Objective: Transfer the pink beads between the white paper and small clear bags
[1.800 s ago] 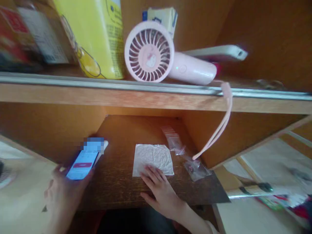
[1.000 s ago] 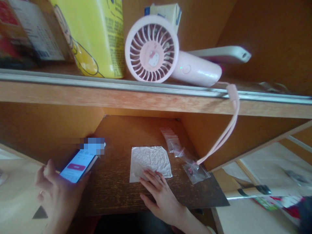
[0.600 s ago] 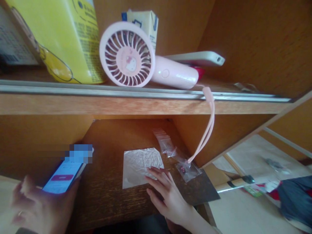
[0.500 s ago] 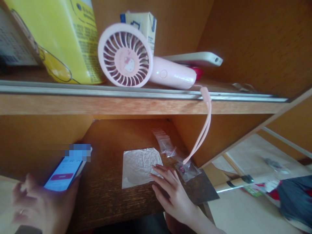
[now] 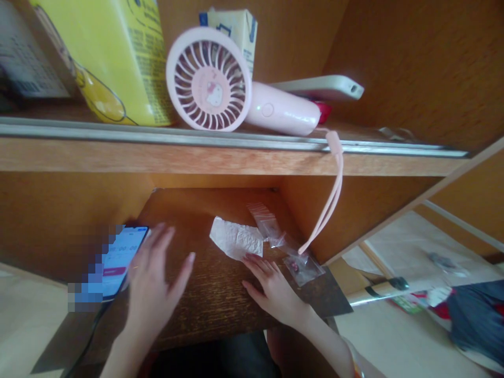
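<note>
My right hand (image 5: 271, 286) lies flat on the dark wooden desk (image 5: 220, 294), fingers spread, fingertips touching the near edge of a crumpled white paper sheet (image 5: 237, 239). That sheet looks folded or lifted at one side. My left hand (image 5: 153, 283) hovers open over the desk, fingers stretched, just right of a lit phone (image 5: 118, 260) that lies on the desk with a cable running from it. A small clear plastic bag (image 5: 301, 268) with tiny dark bits lies right of my right hand.
A shelf (image 5: 220, 149) runs above the desk. On it sit a pink handheld fan (image 5: 220, 84) with a strap hanging down, a yellow box (image 5: 114, 58), a small carton (image 5: 236, 26) and a flat white device (image 5: 323, 86). A handled tool (image 5: 378, 291) lies lower right.
My left hand has put the phone down on the desk and now hovers open beside it. The white sheet has shifted back and looks smaller or folded. My right hand stays at its edge.
</note>
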`<state>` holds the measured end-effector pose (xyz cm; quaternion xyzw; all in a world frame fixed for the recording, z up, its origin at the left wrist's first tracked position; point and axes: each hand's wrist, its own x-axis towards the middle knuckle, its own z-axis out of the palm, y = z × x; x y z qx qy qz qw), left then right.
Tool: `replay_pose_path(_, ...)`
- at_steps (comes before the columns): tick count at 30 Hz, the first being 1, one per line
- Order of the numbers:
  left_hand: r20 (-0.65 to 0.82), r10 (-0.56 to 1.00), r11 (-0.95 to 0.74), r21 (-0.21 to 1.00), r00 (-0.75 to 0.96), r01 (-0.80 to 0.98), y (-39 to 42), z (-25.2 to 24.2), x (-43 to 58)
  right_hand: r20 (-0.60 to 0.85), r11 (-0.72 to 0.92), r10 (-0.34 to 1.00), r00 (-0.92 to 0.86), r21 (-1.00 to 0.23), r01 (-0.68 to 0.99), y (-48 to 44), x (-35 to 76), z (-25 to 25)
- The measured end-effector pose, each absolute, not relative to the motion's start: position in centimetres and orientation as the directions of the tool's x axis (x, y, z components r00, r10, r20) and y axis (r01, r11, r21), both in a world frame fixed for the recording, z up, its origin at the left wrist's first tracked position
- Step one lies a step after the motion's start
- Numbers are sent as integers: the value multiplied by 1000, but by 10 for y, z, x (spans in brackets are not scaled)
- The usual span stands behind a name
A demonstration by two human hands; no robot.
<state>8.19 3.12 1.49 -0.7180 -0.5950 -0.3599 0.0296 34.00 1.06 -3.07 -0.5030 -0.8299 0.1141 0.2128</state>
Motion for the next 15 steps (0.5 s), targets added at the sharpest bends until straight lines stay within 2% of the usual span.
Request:
replay_pose_path(2, 468, 804, -521, 259, 366, 813, 43, 12, 103, 209, 513, 858, -470, -404, 757, 19, 331, -34)
replay_pose_path(5, 349, 737, -657, 167, 579, 735, 64, 6, 124, 220, 557, 829, -514, -411, 722, 27, 326, -38)
replay_pose_path(9, 263, 718, -686, 114, 644, 718, 89, 12, 136, 279, 592, 805, -523, -425, 684, 36, 328, -40)
replay_pose_path(15, 177, 819, -561, 41, 547, 827, 114, 24, 154, 268, 612, 790, -552, -407, 678, 62, 323, -29)
